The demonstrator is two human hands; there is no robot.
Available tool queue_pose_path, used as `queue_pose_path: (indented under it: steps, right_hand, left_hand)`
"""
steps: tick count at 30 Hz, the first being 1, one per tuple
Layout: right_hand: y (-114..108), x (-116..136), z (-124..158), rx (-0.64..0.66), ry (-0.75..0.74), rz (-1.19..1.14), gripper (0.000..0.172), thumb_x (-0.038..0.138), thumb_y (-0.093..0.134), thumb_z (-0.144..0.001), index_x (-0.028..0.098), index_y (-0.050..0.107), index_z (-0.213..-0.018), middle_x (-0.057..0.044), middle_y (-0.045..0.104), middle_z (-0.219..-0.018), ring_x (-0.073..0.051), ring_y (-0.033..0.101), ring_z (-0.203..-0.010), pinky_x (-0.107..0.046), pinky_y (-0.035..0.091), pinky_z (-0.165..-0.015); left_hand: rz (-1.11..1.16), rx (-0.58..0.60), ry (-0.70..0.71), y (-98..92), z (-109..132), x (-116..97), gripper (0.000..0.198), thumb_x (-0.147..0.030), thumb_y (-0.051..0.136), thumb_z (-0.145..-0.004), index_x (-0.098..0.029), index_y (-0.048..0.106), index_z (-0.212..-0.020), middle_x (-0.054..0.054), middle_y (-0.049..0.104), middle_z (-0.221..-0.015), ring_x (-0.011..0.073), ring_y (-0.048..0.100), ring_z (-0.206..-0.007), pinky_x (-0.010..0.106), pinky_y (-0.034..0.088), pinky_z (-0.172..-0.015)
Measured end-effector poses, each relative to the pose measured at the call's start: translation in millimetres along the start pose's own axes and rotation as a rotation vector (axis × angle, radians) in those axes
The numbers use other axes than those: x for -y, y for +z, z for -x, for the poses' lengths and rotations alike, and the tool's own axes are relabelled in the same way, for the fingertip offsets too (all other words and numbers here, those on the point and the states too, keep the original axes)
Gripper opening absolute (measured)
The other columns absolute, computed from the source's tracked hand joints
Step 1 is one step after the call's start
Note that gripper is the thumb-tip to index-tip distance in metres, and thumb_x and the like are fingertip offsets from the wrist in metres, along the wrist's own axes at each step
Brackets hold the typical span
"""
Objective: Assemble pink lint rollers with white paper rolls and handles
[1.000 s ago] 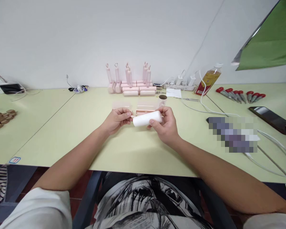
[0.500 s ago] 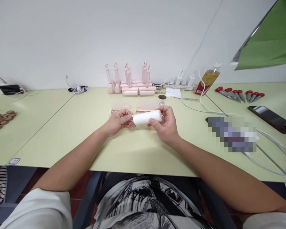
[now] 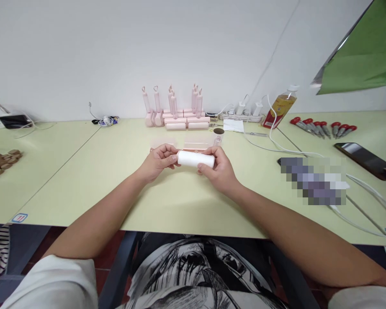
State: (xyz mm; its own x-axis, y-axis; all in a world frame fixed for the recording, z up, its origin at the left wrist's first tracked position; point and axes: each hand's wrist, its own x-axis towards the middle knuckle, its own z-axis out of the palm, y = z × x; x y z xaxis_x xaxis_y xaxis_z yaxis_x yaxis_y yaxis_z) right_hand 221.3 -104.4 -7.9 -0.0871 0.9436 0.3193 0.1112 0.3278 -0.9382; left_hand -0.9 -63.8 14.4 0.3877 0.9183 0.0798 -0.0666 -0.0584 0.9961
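A white lint roller refill [image 3: 195, 159] lies crosswise between my hands, a little above the table. My left hand [image 3: 161, 163] pinches its left end between thumb and fingers. My right hand [image 3: 217, 167] grips its right end, the thumb lying along the front. Behind the roll sits a pink lint roller case with a clear cover [image 3: 197, 143], partly hidden by my fingers. Another clear cover [image 3: 163, 142] shows faintly behind my left hand. An upright cardboard-cored tube [image 3: 218, 132] stands just past my right hand.
Several pink lint rollers [image 3: 175, 113] stand against the wall. A power strip [image 3: 241, 116], a tilted drink bottle [image 3: 281, 106], red-capped tools [image 3: 321, 128] and a phone [image 3: 363, 159] with cables are to the right. Brown pieces [image 3: 1, 164] lie far left.
The roll has turned so its right end dips lower and its left end sits higher. My left fingers have closed onto its left end, and my right hand has shifted slightly left.
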Motion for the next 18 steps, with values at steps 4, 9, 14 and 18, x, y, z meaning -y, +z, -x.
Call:
queue_pose_path:
  steps: [4,9,14,18]
  right_hand:
    - [-0.3,-2.7,0.4,0.087,0.070,0.075,0.033,0.033,0.068,-0.077,0.024,0.053,-0.105,-0.005,0.063,-0.107,-0.016,0.058,-0.070,-0.033,0.053,-0.057]
    - [-1.1,2.6,0.8,0.199,0.006,0.141,0.043,0.032,0.065,-0.080,0.023,0.061,-0.122,-0.008,0.064,-0.120,-0.024,0.063,-0.092,-0.039,0.054,-0.074]
    - [-2.1,3.3,1.0,0.241,-0.063,0.205,0.052,0.032,0.068,-0.078,0.022,0.059,-0.129,-0.009,0.063,-0.129,-0.029,0.061,-0.110,-0.044,0.049,-0.091]
    - [-1.9,1.3,1.7,0.259,-0.054,0.204,0.054,0.031,0.068,-0.078,0.023,0.058,-0.130,-0.009,0.062,-0.129,-0.029,0.061,-0.111,-0.043,0.049,-0.091]
  left_hand:
    - [-0.059,-0.014,0.082,0.0,1.1,-1.0,0.039,-0.040,0.081,-0.073,-0.016,0.060,-0.094,0.007,0.071,-0.104,0.0120,0.068,-0.070,0.024,0.051,-0.060]
    - [-0.074,0.010,0.112,-0.5,3.0,-1.9,0.038,-0.041,0.079,-0.075,-0.016,0.059,-0.094,0.009,0.071,-0.110,0.0115,0.067,-0.066,0.024,0.051,-0.057]
    - [-0.047,0.066,0.120,0.5,5.3,-3.3,0.037,-0.040,0.079,-0.075,-0.016,0.058,-0.094,0.012,0.067,-0.121,0.0119,0.068,-0.067,0.025,0.053,-0.055]
    - [-0.086,0.094,0.110,1.9,7.6,-5.7,0.037,-0.042,0.077,-0.077,-0.016,0.057,-0.096,0.014,0.063,-0.132,0.0125,0.069,-0.069,0.024,0.054,-0.052]
